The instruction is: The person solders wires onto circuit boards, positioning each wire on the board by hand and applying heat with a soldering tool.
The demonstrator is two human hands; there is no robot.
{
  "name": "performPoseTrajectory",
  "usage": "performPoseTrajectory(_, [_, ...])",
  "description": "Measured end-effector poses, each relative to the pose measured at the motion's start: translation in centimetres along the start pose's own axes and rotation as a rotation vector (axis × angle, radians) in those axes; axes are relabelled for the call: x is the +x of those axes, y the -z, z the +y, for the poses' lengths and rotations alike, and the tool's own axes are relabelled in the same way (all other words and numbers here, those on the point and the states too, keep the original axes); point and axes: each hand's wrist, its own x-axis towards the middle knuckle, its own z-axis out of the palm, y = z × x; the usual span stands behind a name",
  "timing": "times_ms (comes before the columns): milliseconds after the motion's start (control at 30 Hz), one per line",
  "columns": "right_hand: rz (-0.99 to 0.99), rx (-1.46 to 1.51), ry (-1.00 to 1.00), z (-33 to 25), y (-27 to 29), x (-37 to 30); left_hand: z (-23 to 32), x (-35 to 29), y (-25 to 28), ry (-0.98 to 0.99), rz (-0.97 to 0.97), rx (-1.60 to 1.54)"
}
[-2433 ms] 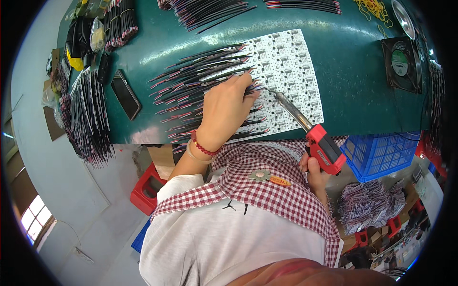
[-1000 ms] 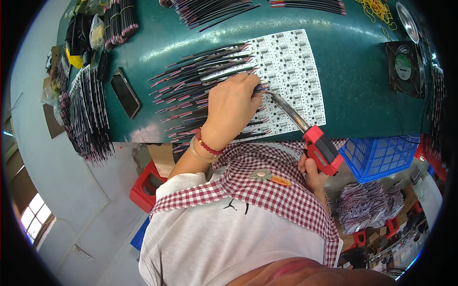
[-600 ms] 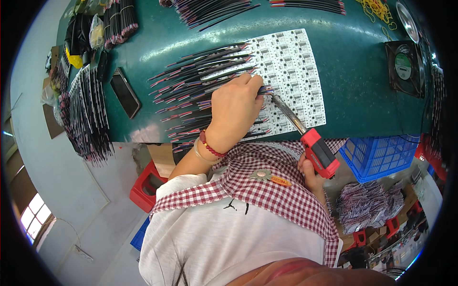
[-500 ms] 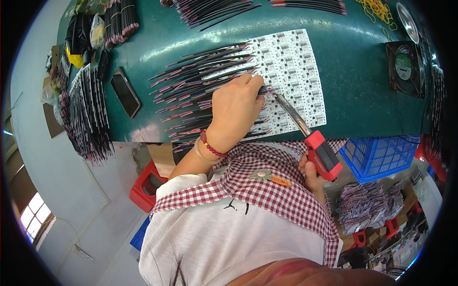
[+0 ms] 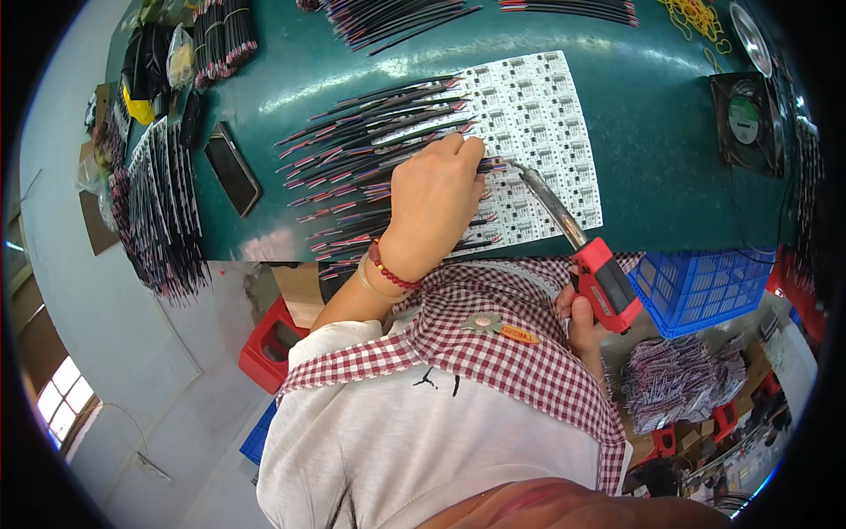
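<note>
My left hand [image 5: 438, 187], with a red bead bracelet at the wrist, pinches a black cable [image 5: 492, 165] whose thin coloured wire ends poke out past the fingers. Those ends rest over a white circuit board panel [image 5: 546, 115] lying on the table. Closed around the red and black handle of a soldering iron [image 5: 606, 286] is my right hand [image 5: 579, 319]. The iron's tip points up and left, close to the wire ends; whether it touches them I cannot tell. Several black cables [image 5: 352, 141] lie in rows across the panel's left part.
A phone [image 5: 233, 169] lies left on the green table [image 5: 291, 66], beside a stack of wired boards [image 5: 166, 207]. More cable bundles [image 5: 388, 19] lie at the far edge. A fan [image 5: 745, 119] stands right; a blue crate [image 5: 701, 295] sits below the table edge.
The soldering iron and my right hand have shifted slightly right, and the tip has drawn a little away from the wire ends. My left hand stays nearly still.
</note>
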Motion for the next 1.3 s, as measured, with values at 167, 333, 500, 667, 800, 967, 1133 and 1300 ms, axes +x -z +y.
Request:
performPoseTrajectory(167, [0.020,0.021,0.054,0.3,0.5,0.0,-0.7,-0.1,0.4,-0.029,-0.034,-0.044])
performPoseTrajectory(333, [0.020,0.057,0.101,1.0,0.8,-0.2,-0.8,0.4,1.7,-0.002,0.269,-0.112])
performPoseTrajectory(500, [0.016,0.120,0.081,1.3,1.2,-0.4,1.7,-0.7,3.6,0.119,0.115,-0.406])
performPoseTrajectory(667, [-0.009,0.107,0.017,1.5,1.4,-0.5,0.1,-1.1,0.3,0.056,-0.056,-0.185])
performPoseTrajectory(800, [-0.060,0.028,0.002,2.2,1.5,-0.5,0.1,-1.1,-0.3,0.055,-0.036,-0.117])
performPoseTrajectory(967, [-0.034,0.029,-0.026,2.2,1.3,-0.4,0.1,-0.8,-0.1,0.046,-0.072,-0.141])
performPoseTrajectory(1133, [-0.073,-0.078,-0.013,2.5,2.0,-0.6,0.1,-0.7,-0.1,0.054,-0.092,-0.128])
performPoseTrajectory(1300, [-0.046,-0.108,0.007,2.3,1.8,-0.6,0.3,-0.5,0.0,0.041,-0.102,-0.107])
